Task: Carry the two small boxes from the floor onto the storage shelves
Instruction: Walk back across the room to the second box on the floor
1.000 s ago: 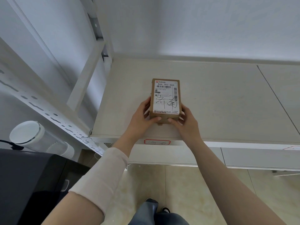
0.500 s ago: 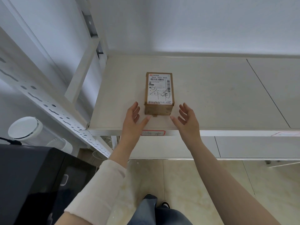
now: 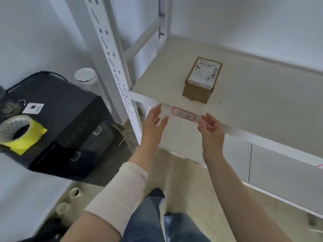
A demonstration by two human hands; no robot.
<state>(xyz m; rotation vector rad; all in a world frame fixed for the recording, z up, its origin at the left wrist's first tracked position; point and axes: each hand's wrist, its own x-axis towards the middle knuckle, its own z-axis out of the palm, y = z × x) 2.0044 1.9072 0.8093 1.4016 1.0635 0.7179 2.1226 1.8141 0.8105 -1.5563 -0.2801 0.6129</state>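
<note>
A small brown cardboard box (image 3: pixel 201 81) with a white shipping label on top rests near the front edge of the white storage shelf (image 3: pixel 262 95). My left hand (image 3: pixel 153 124) hovers in front of the shelf edge, below and left of the box, fingers apart and empty. My right hand (image 3: pixel 210 130) is below the box to the right, also with spread fingers and holding nothing. Neither hand touches the box. No second box is in view.
A perforated white upright (image 3: pixel 113 67) of the rack stands left of the shelf. Left of it is a black cabinet (image 3: pixel 66 119) with a tape roll (image 3: pixel 15 128) on yellow paper. A lower shelf (image 3: pixel 279 163) sits beneath. A white round-lidded bin (image 3: pixel 85 76) stands behind.
Both hands let go of the box and drew back off the shelf toward me. The box stays on the shelf. My view swung left, bringing the black cabinet and tape roll into sight.
</note>
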